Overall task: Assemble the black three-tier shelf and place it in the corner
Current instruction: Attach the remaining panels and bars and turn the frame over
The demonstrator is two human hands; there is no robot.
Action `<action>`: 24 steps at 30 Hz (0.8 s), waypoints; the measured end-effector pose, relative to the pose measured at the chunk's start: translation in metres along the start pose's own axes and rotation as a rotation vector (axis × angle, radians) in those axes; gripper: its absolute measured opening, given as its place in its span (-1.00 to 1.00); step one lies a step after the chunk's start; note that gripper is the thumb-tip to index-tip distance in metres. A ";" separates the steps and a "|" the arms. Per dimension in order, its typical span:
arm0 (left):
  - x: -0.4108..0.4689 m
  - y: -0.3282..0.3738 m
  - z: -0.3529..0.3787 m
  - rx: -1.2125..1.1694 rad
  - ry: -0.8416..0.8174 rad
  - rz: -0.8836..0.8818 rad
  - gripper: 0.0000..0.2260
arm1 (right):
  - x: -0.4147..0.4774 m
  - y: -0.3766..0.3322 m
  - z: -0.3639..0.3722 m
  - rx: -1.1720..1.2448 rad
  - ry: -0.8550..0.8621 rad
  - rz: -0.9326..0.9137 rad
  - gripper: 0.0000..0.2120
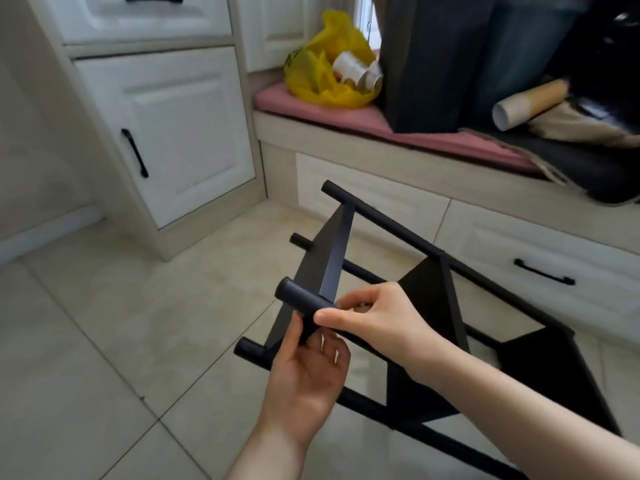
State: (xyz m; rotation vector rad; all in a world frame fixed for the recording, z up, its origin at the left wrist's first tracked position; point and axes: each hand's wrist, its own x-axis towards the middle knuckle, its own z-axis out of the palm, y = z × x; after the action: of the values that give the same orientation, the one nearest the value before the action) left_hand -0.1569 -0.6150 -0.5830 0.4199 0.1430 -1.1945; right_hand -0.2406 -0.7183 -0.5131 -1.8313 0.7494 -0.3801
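The black three-tier shelf (429, 299) lies tipped on its side over the tiled floor, its round posts pointing left and its panels standing on edge. My left hand (308, 372) reaches up from below and holds the corner of the nearest panel (332, 258) under the near post (294, 296). My right hand (377, 317) grips that same post at the panel joint, thumb laid along it and fingers curled over it. Something small and pale shows between my right fingers; I cannot tell what it is.
White cabinet doors with black handles (166, 133) stand at the left. A window bench with a pink cushion (346, 112) carries a yellow plastic bag (329, 67), dark bags (433, 60) and a cardboard tube (530, 103). Drawers (540, 258) run under the bench. Beige floor tiles (104, 341) lie left of the shelf.
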 end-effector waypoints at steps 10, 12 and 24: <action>-0.005 -0.023 -0.102 -0.160 0.210 -0.005 -0.72 | -0.003 0.063 0.058 -0.139 -0.139 0.102 -0.64; -0.007 -0.028 -0.116 -0.168 0.245 -0.013 -0.75 | -0.004 0.075 0.066 -0.168 -0.149 0.128 -0.67; -0.036 -0.043 -0.165 -0.187 0.449 -0.068 -0.82 | -0.022 0.131 0.096 -0.283 -0.321 0.179 -0.66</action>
State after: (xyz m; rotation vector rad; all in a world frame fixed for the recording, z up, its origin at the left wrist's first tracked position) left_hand -0.1912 -0.5322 -0.7325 0.5156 0.6555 -1.1270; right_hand -0.2426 -0.6648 -0.6686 -2.0051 0.7616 0.1425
